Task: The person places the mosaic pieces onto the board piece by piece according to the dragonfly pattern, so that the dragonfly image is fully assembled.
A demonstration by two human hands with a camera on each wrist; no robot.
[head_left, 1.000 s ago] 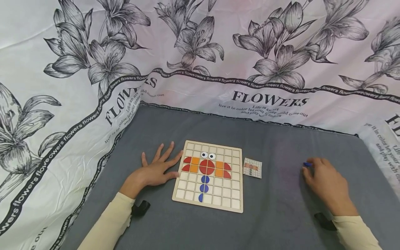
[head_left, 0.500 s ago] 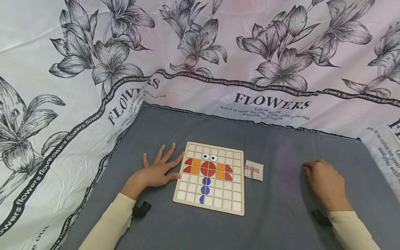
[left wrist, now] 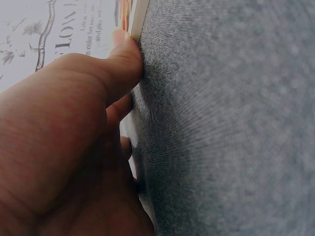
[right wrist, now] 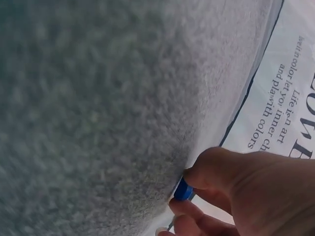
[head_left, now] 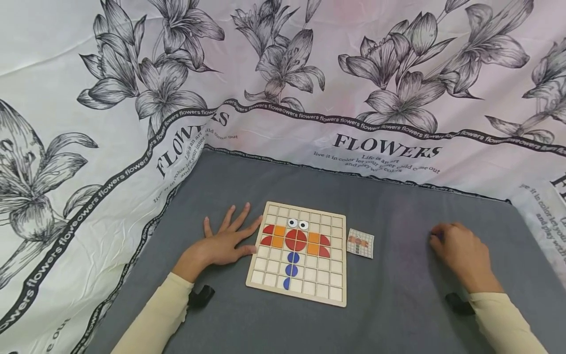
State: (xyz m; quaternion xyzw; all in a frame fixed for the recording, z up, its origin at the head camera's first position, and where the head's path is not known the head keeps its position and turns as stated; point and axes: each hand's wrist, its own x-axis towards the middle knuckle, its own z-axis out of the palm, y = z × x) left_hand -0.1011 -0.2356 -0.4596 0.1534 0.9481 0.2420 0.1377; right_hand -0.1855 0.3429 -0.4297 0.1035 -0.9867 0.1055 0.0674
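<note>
A square wooden grid board [head_left: 305, 297] lies on the grey cloth. Red, orange and blue pieces and two white eye pieces fill some of its cells. The lowest blue piece [head_left: 287, 283] is a half circle. My left hand [head_left: 221, 246] rests flat with spread fingers, its thumb and forefinger touching the board's left edge. Well to the right of the board, my right hand [head_left: 462, 250] pinches a small blue piece [right wrist: 183, 190] between thumb and fingertip; the right wrist view shows it, while the head view mostly hides it behind the fingers.
A small pattern card [head_left: 360, 243] with the same figure lies just right of the board. White flower-printed fabric [head_left: 376, 147] rises behind and at the left of the grey cloth [head_left: 389, 295]. A dark wrist mount sits under each wrist.
The right hand has turned slightly, and the blue piece that showed at its fingertips is now hidden in the head view. The left hand stays by the board. The head view has shifted a little.
</note>
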